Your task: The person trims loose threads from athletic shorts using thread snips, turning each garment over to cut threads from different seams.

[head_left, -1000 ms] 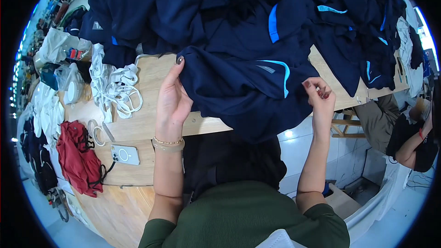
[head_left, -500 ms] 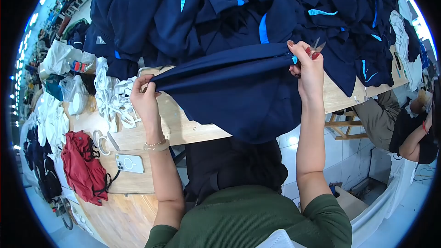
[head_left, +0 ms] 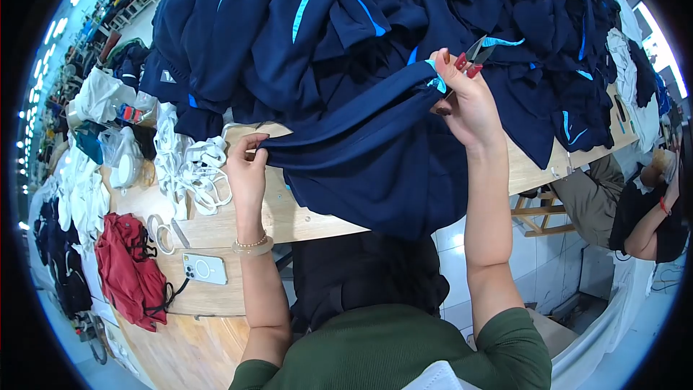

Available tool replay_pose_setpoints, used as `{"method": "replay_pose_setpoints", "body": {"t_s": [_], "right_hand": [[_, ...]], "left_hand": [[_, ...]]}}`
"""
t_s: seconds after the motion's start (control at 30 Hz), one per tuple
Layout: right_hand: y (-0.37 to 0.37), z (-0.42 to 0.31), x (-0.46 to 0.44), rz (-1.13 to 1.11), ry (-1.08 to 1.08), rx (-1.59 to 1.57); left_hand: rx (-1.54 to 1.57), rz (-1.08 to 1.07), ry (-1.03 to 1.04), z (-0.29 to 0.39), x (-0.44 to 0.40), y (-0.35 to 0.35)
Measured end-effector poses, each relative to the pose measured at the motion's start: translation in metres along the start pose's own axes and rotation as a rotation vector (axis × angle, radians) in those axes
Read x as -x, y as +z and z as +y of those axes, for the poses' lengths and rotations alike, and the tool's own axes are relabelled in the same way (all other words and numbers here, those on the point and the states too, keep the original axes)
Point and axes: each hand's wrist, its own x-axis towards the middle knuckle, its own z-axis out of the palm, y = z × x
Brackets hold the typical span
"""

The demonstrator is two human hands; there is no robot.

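Observation:
A navy garment [head_left: 382, 180] is stretched between my two hands, its lower part hanging over the near table edge. My left hand [head_left: 247, 180] pinches one end of it between thumb and fingers. The other end, with a light-blue strip showing, is gripped by my right hand [head_left: 475, 112]. Small scissors [head_left: 473, 61] with red handles also sit in that right hand, blades pointing up and away from the cloth. Behind the garment lies a large heap of navy garments [head_left: 281, 65] with light-blue and blue strips.
On the wooden table [head_left: 216, 227], to the left, lie white straps [head_left: 206, 173], a red bag [head_left: 130, 271], a phone [head_left: 204, 269] and tape rings [head_left: 162, 235]. A seated person [head_left: 642, 224] and a wooden stool [head_left: 540, 215] are at the right.
My right hand has moved up and slightly left, lifting its end of the garment. My left hand has shifted right and down. The garment's upper edge now slants and its light-blue strip shows more.

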Motion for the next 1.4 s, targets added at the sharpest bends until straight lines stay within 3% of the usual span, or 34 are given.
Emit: {"method": "replay_pose_setpoints", "body": {"t_s": [0.1, 0.17, 0.2, 0.33, 0.4, 0.47, 0.57, 0.67, 0.73, 0.77, 0.8, 0.9, 1.0, 1.1, 1.13, 1.23, 1.33, 1.4], "right_hand": [[0.000, 0.007, 0.004, 0.028, -0.004, -0.025], [0.003, 0.010, 0.008, 0.072, -0.007, -0.022], [0.005, 0.010, 0.010, 0.068, -0.008, -0.022], [0.026, 0.020, 0.022, -0.005, 0.066, 0.008], [0.029, 0.032, 0.026, -0.066, 0.092, -0.064], [0.037, 0.040, 0.032, -0.045, 0.027, -0.114], [0.030, 0.040, 0.036, -0.047, 0.063, -0.131], [0.025, 0.034, 0.040, -0.033, 0.087, 0.106], [0.031, 0.022, 0.043, 0.105, -0.038, 0.308], [0.032, 0.020, 0.042, 0.104, -0.171, 0.410], [0.035, 0.017, 0.042, 0.106, -0.169, 0.409], [0.047, 0.003, 0.040, -0.072, -0.474, 0.896], [0.048, 0.011, 0.036, -0.091, -0.622, 0.986], [0.046, 0.009, 0.031, -0.033, -0.545, 0.755], [0.049, -0.002, 0.036, 0.010, -0.328, 0.674], [0.039, -0.004, 0.045, 0.110, -0.247, 0.445], [0.032, -0.005, 0.057, 0.118, -0.258, 0.671], [0.028, 0.001, 0.060, 0.097, -0.316, 0.664]], "left_hand": [[-0.062, -0.045, -0.009, 0.003, 0.001, 0.005], [-0.125, -0.031, 0.188, 0.009, 0.005, 0.015], [-0.125, -0.027, 0.188, 0.023, 0.010, 0.020], [0.122, -0.092, 0.508, 0.094, 0.044, 0.048], [0.215, -0.097, 0.567, 0.118, 0.053, 0.064], [0.466, -0.132, 0.420, 0.112, 0.051, 0.081], [0.602, -0.147, 0.344, 0.107, 0.049, 0.083], [0.628, -0.156, 0.326, 0.107, 0.047, 0.077], [0.598, -0.146, 0.333, 0.106, 0.045, 0.075], [0.615, -0.163, 0.313, 0.107, 0.045, 0.075], [0.633, -0.184, 0.293, 0.107, 0.046, 0.075], [0.590, -0.207, 0.337, 0.108, 0.048, 0.079], [0.506, -0.182, 0.332, 0.106, 0.048, 0.081], [0.509, -0.171, 0.303, 0.105, 0.049, 0.080], [0.535, -0.168, 0.285, 0.104, 0.049, 0.080], [0.493, -0.126, 0.375, 0.098, 0.046, 0.080], [0.677, -0.164, 0.254, 0.105, 0.049, 0.081], [0.660, -0.166, 0.235, 0.106, 0.050, 0.079]]}}
